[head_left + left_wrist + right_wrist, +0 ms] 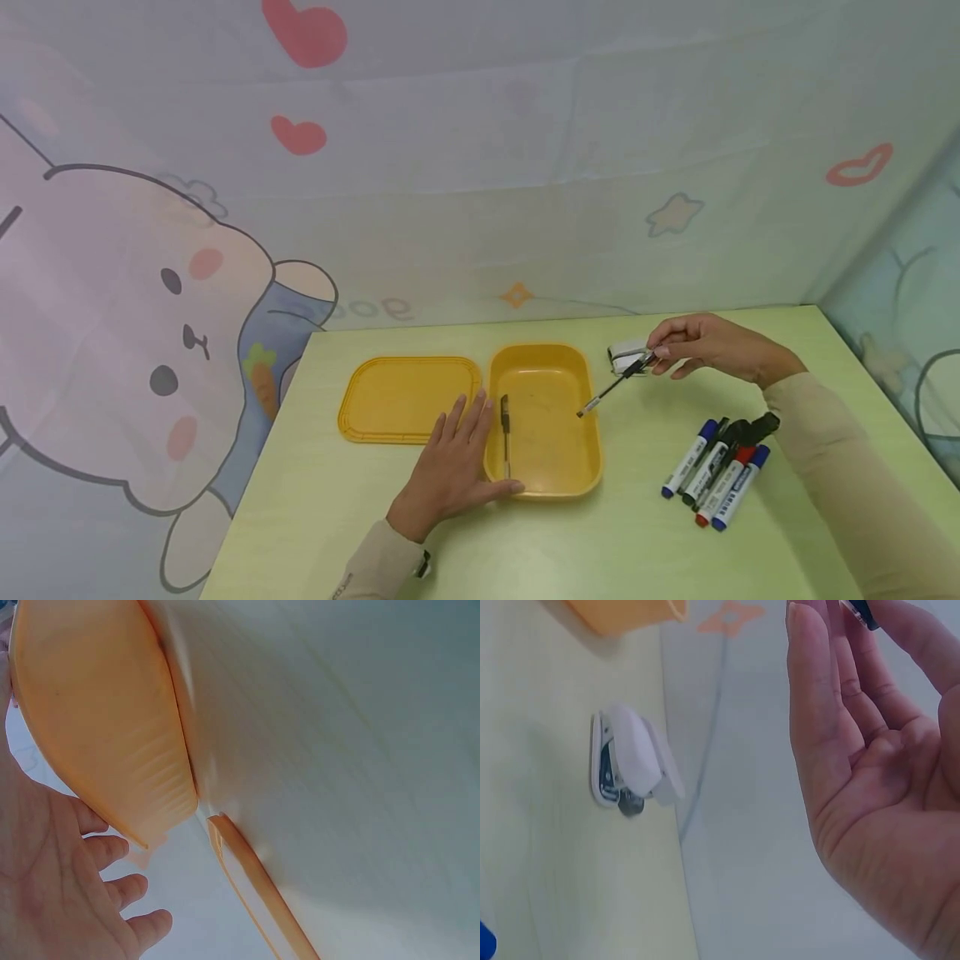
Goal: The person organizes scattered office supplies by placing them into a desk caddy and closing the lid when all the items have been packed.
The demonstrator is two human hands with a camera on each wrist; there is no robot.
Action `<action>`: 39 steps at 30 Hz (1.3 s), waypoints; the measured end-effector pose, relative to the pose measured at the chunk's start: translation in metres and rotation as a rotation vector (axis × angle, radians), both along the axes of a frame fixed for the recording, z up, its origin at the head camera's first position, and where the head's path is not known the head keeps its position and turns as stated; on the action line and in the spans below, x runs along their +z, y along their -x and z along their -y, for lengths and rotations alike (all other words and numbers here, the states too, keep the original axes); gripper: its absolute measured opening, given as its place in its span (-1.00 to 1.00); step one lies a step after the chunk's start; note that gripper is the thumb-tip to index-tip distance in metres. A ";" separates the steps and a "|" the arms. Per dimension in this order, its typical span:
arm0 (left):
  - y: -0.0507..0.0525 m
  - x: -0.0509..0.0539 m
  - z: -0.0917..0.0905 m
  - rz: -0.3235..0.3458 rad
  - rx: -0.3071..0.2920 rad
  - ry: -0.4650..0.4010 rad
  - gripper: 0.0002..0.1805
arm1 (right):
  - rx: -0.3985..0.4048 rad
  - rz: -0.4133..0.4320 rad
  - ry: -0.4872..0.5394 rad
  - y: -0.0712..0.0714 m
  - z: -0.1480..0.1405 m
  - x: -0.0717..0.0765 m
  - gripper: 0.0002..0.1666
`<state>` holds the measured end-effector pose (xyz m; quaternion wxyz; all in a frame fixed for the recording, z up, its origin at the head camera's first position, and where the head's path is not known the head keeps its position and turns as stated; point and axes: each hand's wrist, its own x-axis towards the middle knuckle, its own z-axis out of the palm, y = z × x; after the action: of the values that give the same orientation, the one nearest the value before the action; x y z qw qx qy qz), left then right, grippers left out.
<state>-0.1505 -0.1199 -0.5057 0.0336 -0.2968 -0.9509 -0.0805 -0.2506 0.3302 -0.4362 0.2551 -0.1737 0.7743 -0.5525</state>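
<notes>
A yellow tray (551, 417) stands on the table, with a black-capped pen (506, 437) lying along its left side. My left hand (453, 471) rests against the tray's left and near rim, fingers straight; the left wrist view shows this hand (60, 877) beside the tray wall (105, 712). My right hand (712, 346) pinches a second black pen (618, 383) by its upper end, its tip slanting down over the tray's right rim. In the right wrist view only a bit of that pen (861, 613) shows between the fingertips of the hand (885, 772).
A yellow lid (408, 400) lies left of the tray. Behind the right hand's pen sits a white stapler (626, 354), seen also in the right wrist view (634, 754). Several markers (712, 479) lie in a group at the right, near the right forearm. A patterned cloth hangs behind the table.
</notes>
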 end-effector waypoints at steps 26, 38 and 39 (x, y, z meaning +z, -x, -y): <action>0.002 -0.001 0.001 -0.009 0.008 0.021 0.29 | 0.086 0.030 0.031 0.010 0.062 0.005 -0.56; 0.001 0.001 0.000 -0.002 0.007 0.017 0.29 | 0.148 0.025 0.007 0.017 0.083 -0.002 -0.57; 0.002 0.000 -0.001 0.005 0.009 0.018 0.29 | 0.157 0.026 0.004 0.017 0.085 -0.002 -0.58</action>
<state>-0.1521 -0.1194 -0.5053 0.0290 -0.2927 -0.9530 -0.0724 -0.2677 0.2457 -0.4381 0.3073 -0.2271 0.7537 -0.5347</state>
